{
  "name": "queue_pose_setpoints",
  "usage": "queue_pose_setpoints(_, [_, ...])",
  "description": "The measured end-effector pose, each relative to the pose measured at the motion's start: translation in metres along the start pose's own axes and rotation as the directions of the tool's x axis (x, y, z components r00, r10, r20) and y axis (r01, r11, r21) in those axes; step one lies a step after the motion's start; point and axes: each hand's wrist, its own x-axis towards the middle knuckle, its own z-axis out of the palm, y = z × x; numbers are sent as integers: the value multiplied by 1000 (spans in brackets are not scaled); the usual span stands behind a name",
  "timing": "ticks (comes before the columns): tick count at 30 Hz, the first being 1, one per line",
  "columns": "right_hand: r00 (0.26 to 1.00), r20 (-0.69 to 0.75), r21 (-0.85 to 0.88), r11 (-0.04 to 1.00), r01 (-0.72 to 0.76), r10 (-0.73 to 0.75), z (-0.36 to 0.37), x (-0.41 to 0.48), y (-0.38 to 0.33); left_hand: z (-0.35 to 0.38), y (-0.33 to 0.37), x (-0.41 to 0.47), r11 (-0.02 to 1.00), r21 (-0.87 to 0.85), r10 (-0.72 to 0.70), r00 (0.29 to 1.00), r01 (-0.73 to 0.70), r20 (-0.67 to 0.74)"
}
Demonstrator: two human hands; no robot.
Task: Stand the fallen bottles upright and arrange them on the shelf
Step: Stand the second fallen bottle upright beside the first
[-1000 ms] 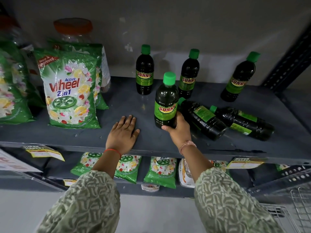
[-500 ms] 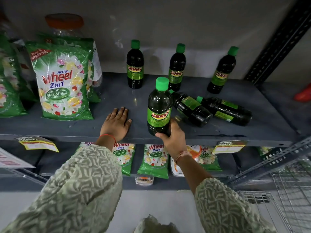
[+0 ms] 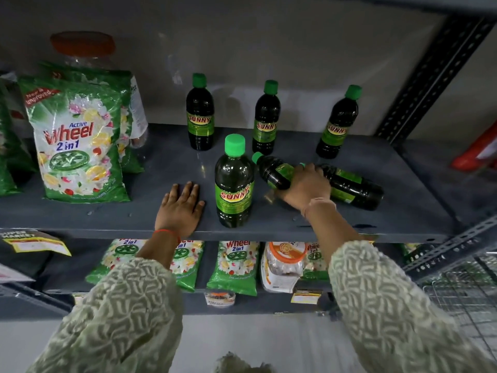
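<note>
Dark Sunny bottles with green caps are on the grey shelf. Three stand along the back: one at the left, one in the middle, one at the right. A fourth upright bottle stands near the front edge. Two lie on their sides to its right: the nearer fallen bottle and the farther fallen bottle. My right hand closes over the nearer fallen bottle's body. My left hand lies flat on the shelf, fingers apart, left of the front bottle.
Green Wheel detergent bags stand at the shelf's left, with an orange-lidded jar behind them. More detergent bags lie on the lower shelf. A perforated upright post is at the right, and a wire basket sits at the lower right.
My right hand let go of the front bottle, which now stands upright on its own, and moved right onto the nearer fallen bottle. My left hand stayed flat on the shelf.
</note>
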Motion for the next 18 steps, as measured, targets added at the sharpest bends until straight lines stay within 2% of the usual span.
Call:
queue_pose_setpoints(2, [993,115,-72,997,-21,29,9,16,-2,1,-1,-1,1000,10,1,1000,0,-12])
queue_pose_setpoints(4, [984,153,35,994,-99,93,20,21,-4,2,0,-1,1000,23,3,1000,-2,-20])
queue_pose_setpoints(5, [983,128,124,982,-144,128,24,20,-4,2,0,-1,1000,26,0,1000,0,-25])
queue_pose_setpoints(7, [984,-35,275,949,-157,173,27,14,-7,2,0,-1,1000,31,-3,999,4,-36])
queue_pose_setpoints(9, [944,-277,403,914,-57,181,32,3,-10,3,-1,-1,999,33,0,999,1,-40])
queue_pose_setpoints(11, [883,-423,504,863,41,205,44,-3,-13,3,-1,-1,999,32,-4,999,5,-38])
queue_pose_setpoints(13, [862,-429,607,793,52,271,53,-7,-17,4,-1,0,999,35,-11,999,12,-34])
queue_pose_setpoints(15, [882,-359,680,733,24,304,53,-9,-20,4,-1,0,999,38,-14,999,16,-30])
queue_pose_setpoints(18, [910,-334,678,733,50,246,57,-6,-19,3,0,-1,999,30,-18,1000,19,-26])
